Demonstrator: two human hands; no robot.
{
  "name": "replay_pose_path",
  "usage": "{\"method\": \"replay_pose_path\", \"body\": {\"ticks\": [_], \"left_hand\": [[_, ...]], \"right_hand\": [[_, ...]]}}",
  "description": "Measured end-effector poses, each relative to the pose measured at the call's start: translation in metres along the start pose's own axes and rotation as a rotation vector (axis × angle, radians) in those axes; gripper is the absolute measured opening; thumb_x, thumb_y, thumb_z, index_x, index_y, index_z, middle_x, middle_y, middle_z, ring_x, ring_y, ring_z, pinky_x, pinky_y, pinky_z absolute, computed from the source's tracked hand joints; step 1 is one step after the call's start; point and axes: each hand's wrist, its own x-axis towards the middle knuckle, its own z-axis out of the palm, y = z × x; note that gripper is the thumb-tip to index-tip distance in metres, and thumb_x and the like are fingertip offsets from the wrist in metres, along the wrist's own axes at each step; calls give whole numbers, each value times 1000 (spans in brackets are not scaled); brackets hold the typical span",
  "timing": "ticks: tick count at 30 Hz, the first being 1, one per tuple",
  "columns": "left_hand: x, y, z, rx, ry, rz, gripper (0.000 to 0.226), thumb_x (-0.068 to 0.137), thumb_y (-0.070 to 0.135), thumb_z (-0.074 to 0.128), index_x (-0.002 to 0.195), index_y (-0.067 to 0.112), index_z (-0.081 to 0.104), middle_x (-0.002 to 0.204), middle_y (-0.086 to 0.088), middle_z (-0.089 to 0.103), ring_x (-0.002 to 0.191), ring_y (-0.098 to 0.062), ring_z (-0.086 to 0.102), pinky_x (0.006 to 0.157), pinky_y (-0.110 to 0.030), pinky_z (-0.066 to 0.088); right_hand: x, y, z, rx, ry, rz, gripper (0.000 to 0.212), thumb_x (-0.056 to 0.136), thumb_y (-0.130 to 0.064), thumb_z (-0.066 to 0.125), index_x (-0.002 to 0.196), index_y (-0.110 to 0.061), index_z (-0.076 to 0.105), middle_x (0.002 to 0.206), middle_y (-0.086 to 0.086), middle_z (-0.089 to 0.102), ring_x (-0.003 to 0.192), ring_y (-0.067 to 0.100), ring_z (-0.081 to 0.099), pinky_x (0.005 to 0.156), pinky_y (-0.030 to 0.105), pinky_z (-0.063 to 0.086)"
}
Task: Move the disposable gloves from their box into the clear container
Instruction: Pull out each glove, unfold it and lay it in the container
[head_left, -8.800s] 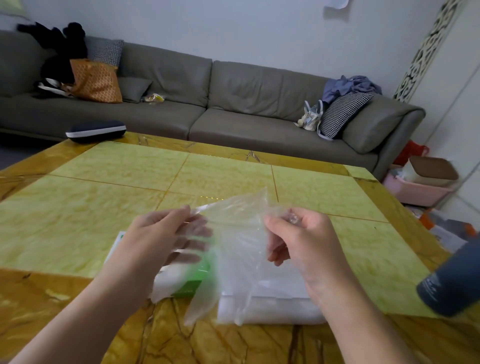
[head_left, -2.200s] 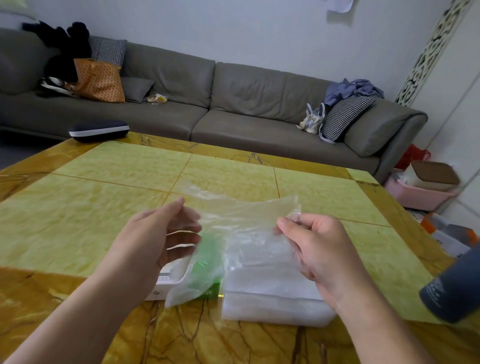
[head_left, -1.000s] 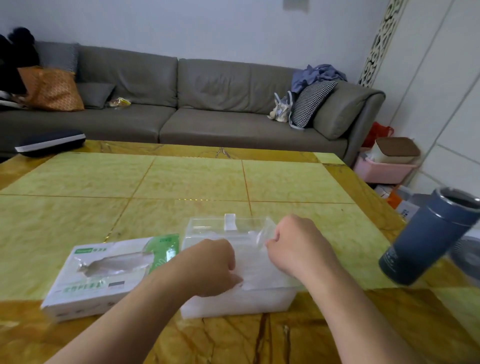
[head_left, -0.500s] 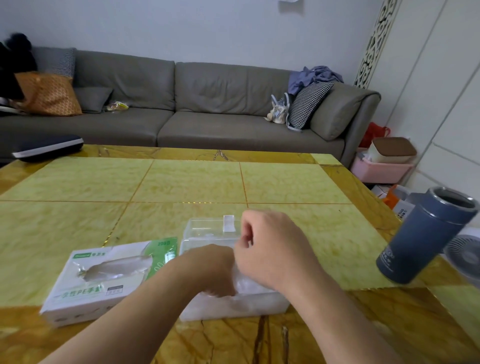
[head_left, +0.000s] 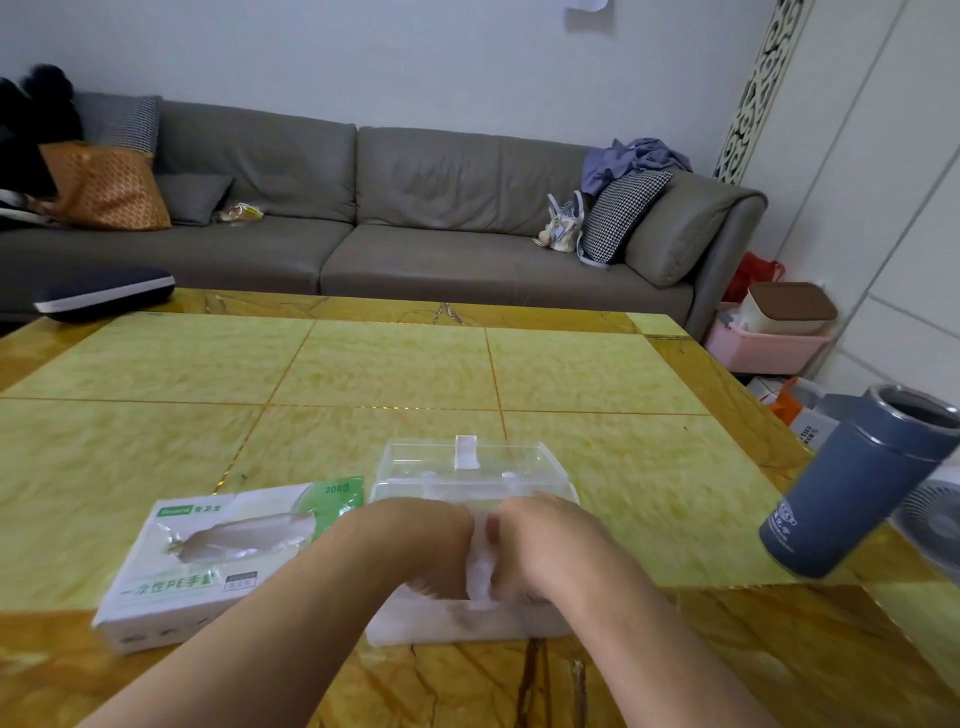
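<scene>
- Left hand (head_left: 441, 545): nearest item, reaching in from the lower left. Fingers were curled down into the clear container and pressing on the glove there; the fingertips were hidden, so the exact grip could not be told.
- Right hand (head_left: 535, 545): just beside the left, knuckles almost touching. Fingers were likewise curled down onto the same film.
- Disposable glove (head_left: 479, 569): a crumpled strip of thin, whitish, translucent plastic showed between the two hands. About two seconds before, it had been held spread in the air above the table; by this moment it had been brought down and bunched inside the container. Judged: one glove's transfer was nearly done, the step in hand being to tuck it flat.
- Clear container (head_left: 470, 486): rectangular, see-through plastic, with its hinged lid thrown back on the far side and a small white clasp tab upright. A pale, cloudy layer filled its lower part, probably gloves already stacked.
- Glove box (head_left: 228, 551): white and green carton lying flat, left of and close beside the container. A tuft of film stood out of its top slot, so more gloves appeared ready to be drawn.
- Table (head_left: 363, 374): yellow-green marbled slabs with an amber border.
- Blue tumbler (head_left: 857, 483): open-topped, at the table's right edge, well apart.
- Grey sofa (head_left: 415, 208): beyond the table, carrying cushions and clothes.
</scene>
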Motion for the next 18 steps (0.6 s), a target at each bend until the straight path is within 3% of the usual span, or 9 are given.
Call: {"method": "replay_pose_path", "body": {"ticks": [5, 8, 12, 15, 18], "left_hand": [[-4, 13, -9, 211, -87, 14, 45, 104, 6, 48, 149, 4, 44, 116, -13, 54, 98, -26, 52, 83, -29, 44], [-2, 6, -7, 331, -95, 19, 60, 101, 3, 53, 157, 10, 33, 134, -13, 57, 94, -25, 54, 73, -27, 42], [-7, -18, -4, 269, -68, 0, 54, 101, 18, 60, 152, 20, 44, 136, -2, 62, 117, -27, 62, 101, -40, 52], [-27, -32, 1, 62, 148, 106, 42, 106, 23, 51, 148, 33, 50, 144, 13, 58, 130, -14, 55, 109, -36, 46], [-50, -46, 15, -295, 498, 161, 33, 106, 21, 48, 127, 40, 64, 127, 25, 65, 117, 8, 56, 101, -20, 47]], "right_hand": [[7, -6, -6, -69, -160, -6, 46, 87, -16, 67, 131, -24, 57, 114, 4, 59, 90, 23, 49, 79, 34, 51], [10, -6, -5, -97, -202, -15, 54, 88, -15, 65, 139, -17, 49, 116, 3, 59, 95, 22, 47, 90, 38, 56], [9, -6, -5, -63, -159, 2, 59, 88, -16, 66, 144, -18, 47, 128, 6, 61, 100, 24, 59, 85, 37, 56], [10, -4, -4, -41, -150, 59, 45, 87, -13, 62, 131, -21, 61, 119, 4, 67, 93, 22, 68, 84, 37, 60], [3, -4, -2, -25, 36, 66, 18, 86, -18, 54, 95, -23, 68, 89, -5, 67, 77, 20, 65, 65, 30, 54]]}}
